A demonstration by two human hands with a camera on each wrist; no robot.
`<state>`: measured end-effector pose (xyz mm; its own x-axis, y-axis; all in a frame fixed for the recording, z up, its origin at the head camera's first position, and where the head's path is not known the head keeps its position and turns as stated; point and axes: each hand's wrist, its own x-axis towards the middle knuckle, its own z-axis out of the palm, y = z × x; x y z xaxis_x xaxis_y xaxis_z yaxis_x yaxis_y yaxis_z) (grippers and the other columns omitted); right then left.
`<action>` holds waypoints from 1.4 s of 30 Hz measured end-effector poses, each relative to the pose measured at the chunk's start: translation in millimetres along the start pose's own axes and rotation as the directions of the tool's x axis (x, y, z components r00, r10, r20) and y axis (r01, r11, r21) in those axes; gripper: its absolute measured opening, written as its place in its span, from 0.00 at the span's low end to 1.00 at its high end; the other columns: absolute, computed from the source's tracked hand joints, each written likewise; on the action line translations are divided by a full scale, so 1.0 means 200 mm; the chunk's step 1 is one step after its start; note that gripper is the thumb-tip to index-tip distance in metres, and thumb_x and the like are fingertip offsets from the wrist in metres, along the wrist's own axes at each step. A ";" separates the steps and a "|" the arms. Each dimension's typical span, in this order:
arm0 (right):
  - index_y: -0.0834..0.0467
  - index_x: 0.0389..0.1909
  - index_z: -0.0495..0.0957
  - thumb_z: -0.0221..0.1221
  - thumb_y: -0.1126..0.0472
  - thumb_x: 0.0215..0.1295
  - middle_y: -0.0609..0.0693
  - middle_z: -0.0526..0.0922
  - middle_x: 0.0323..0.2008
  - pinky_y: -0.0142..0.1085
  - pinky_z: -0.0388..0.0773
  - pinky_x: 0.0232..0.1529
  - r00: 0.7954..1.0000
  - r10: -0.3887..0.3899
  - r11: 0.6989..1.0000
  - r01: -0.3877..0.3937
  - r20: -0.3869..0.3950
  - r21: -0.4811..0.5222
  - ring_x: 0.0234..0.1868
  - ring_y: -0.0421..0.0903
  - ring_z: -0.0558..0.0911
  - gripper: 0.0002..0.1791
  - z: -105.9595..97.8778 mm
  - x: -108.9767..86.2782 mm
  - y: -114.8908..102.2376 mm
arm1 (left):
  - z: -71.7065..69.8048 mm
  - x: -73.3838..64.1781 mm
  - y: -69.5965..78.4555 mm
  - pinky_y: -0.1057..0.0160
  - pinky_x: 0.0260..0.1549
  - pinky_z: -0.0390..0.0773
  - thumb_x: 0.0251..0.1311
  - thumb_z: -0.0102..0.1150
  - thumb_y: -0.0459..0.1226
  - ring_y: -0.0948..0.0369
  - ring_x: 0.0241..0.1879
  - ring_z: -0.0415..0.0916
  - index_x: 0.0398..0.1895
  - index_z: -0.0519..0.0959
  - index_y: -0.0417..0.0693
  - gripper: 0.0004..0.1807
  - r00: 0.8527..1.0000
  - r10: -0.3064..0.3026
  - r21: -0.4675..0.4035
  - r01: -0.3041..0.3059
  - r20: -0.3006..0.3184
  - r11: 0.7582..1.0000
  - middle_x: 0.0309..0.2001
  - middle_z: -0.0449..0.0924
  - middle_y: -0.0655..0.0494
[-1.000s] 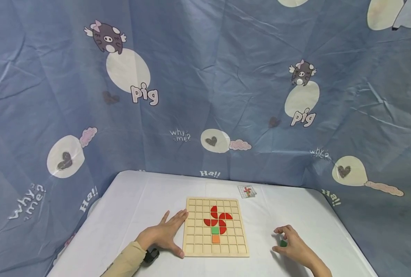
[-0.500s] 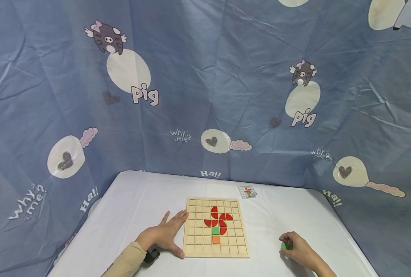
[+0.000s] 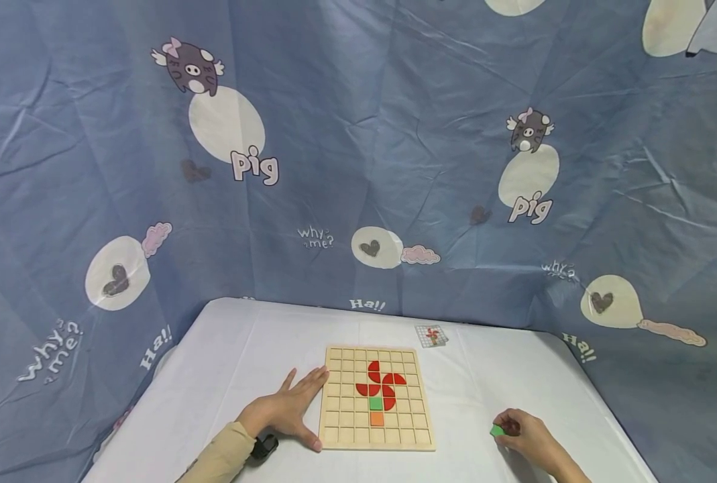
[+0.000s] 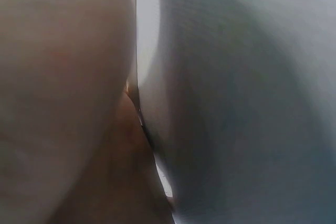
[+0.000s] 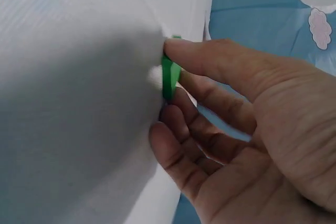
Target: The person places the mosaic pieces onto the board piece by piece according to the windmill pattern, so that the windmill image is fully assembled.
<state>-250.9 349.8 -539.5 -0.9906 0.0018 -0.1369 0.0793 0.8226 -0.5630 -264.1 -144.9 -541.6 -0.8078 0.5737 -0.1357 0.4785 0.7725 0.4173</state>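
Observation:
My right hand (image 3: 528, 436) pinches a small green tile (image 3: 498, 431) between thumb and fingers, low over the white table on the right. In the right wrist view the green tile (image 5: 170, 74) stands on edge under the thumb, partly covered by it. My left hand (image 3: 286, 410) lies spread with straight fingers, fingertips and thumb against the left edge of the wooden grid board (image 3: 343, 435). Set in the board are red quarter-round pieces (image 3: 388, 396) forming a pinwheel, a green square (image 3: 375, 403) and an orange square (image 3: 377, 419) below it.
Behind the board's right corner lie small printed cards (image 3: 432, 335) with a pinwheel pattern. The white table (image 3: 455, 389) ends at a blue curtain (image 3: 310, 168) behind and at both sides. A black band (image 3: 265, 447) sits by the left wrist.
The right hand has moved slightly right and its fingers have closed up around the green tile, which has turned to show a brighter green face. The left hand and board stay put.

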 end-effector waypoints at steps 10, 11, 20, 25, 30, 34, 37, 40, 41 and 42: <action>0.62 0.33 0.77 0.69 0.66 0.46 0.48 0.79 0.30 0.33 0.79 0.33 1.000 -0.009 1.000 0.008 -0.009 -0.015 0.32 0.41 0.77 0.13 0.03 0.01 -0.02 | 0.00 0.00 -0.01 0.35 0.72 0.31 0.30 0.68 0.71 0.48 0.77 0.38 0.76 0.41 0.39 0.77 1.000 -0.003 0.002 0.003 -0.002 1.000 0.78 0.38 0.44; 0.62 0.33 0.77 0.69 0.66 0.45 0.48 0.79 0.30 0.33 0.79 0.33 1.000 -0.015 1.000 0.015 -0.007 -0.011 0.32 0.41 0.77 0.14 0.03 0.01 -0.03 | 0.00 0.00 -0.01 0.35 0.72 0.31 0.30 0.68 0.72 0.48 0.77 0.38 0.76 0.41 0.39 0.77 1.000 -0.002 0.001 0.002 0.000 1.000 0.78 0.38 0.44; 0.59 0.36 0.75 0.70 0.62 0.45 0.45 0.77 0.32 0.28 0.76 0.34 0.984 -0.177 0.984 0.177 0.002 0.010 0.34 0.39 0.75 0.17 0.08 0.00 -0.18 | 0.01 0.02 -0.02 0.36 0.72 0.30 0.30 0.66 0.73 0.49 0.78 0.36 0.77 0.40 0.40 0.77 1.000 -0.010 -0.007 0.010 0.009 1.000 0.78 0.36 0.46; 0.57 0.37 0.75 0.69 0.62 0.49 0.43 0.77 0.33 0.27 0.75 0.32 0.952 -0.302 0.953 0.301 0.039 0.023 0.34 0.36 0.75 0.16 0.13 0.01 -0.29 | 0.01 0.02 -0.03 0.37 0.72 0.30 0.29 0.66 0.73 0.50 0.78 0.36 0.77 0.40 0.41 0.77 1.000 -0.018 -0.002 0.018 0.010 1.000 0.79 0.36 0.47; 0.54 0.37 0.76 0.69 0.62 0.51 0.42 0.76 0.34 0.27 0.75 0.31 0.915 -0.394 0.919 0.394 0.092 0.018 0.35 0.35 0.74 0.14 0.20 0.03 -0.43 | 0.01 0.01 -0.03 0.36 0.72 0.30 0.29 0.66 0.74 0.49 0.78 0.36 0.77 0.40 0.41 0.77 1.000 -0.014 0.006 0.014 0.007 1.000 0.79 0.36 0.47; 0.53 0.38 0.76 0.69 0.61 0.50 0.41 0.76 0.35 0.27 0.76 0.31 0.879 -0.454 0.891 0.452 0.146 0.048 0.35 0.35 0.74 0.14 0.28 0.04 -0.54 | 0.02 0.01 -0.04 0.36 0.72 0.30 0.29 0.65 0.74 0.49 0.78 0.36 0.77 0.40 0.41 0.78 1.000 -0.009 0.005 0.009 0.004 1.000 0.79 0.36 0.47; 0.52 0.38 0.76 0.68 0.62 0.51 0.41 0.76 0.35 0.27 0.77 0.32 0.844 -0.508 0.861 0.501 0.175 0.086 0.35 0.35 0.75 0.14 0.34 0.04 -0.61 | 0.02 0.01 -0.04 0.36 0.72 0.30 0.29 0.65 0.75 0.50 0.78 0.36 0.77 0.40 0.41 0.78 1.000 -0.007 0.004 0.007 0.004 1.000 0.78 0.37 0.46; 0.51 0.38 0.76 0.68 0.63 0.52 0.40 0.76 0.36 0.26 0.77 0.33 0.804 -0.563 0.826 0.554 0.190 0.105 0.35 0.35 0.75 0.13 0.39 0.03 -0.67 | 0.02 0.02 -0.04 0.36 0.72 0.30 0.29 0.65 0.74 0.50 0.78 0.36 0.77 0.40 0.40 0.77 1.000 -0.005 0.002 0.005 0.007 1.000 0.78 0.37 0.46; 0.51 0.38 0.76 0.68 0.62 0.52 0.40 0.76 0.36 0.25 0.77 0.33 0.794 -0.575 0.817 0.566 0.195 0.108 0.35 0.34 0.75 0.13 0.40 0.03 -0.68 | 0.02 0.02 -0.04 0.36 0.72 0.30 0.30 0.65 0.74 0.50 0.78 0.36 0.77 0.40 0.40 0.77 1.000 -0.005 0.003 0.005 0.009 1.000 0.78 0.37 0.46; 0.51 0.37 0.77 0.68 0.62 0.52 0.40 0.76 0.36 0.25 0.77 0.33 0.787 -0.584 0.811 0.575 0.198 0.109 0.35 0.34 0.75 0.13 0.41 0.03 -0.70 | 0.02 0.02 -0.03 0.36 0.72 0.30 0.30 0.65 0.74 0.50 0.78 0.36 0.77 0.40 0.41 0.77 1.000 -0.005 0.007 0.005 0.008 1.000 0.78 0.36 0.46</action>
<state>-258.8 188.4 -528.5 -0.8038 -0.5919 0.0598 -0.4929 0.6063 -0.6241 -268.7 -147.1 -548.8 -0.8072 0.5721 -0.1452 0.4770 0.7771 0.4106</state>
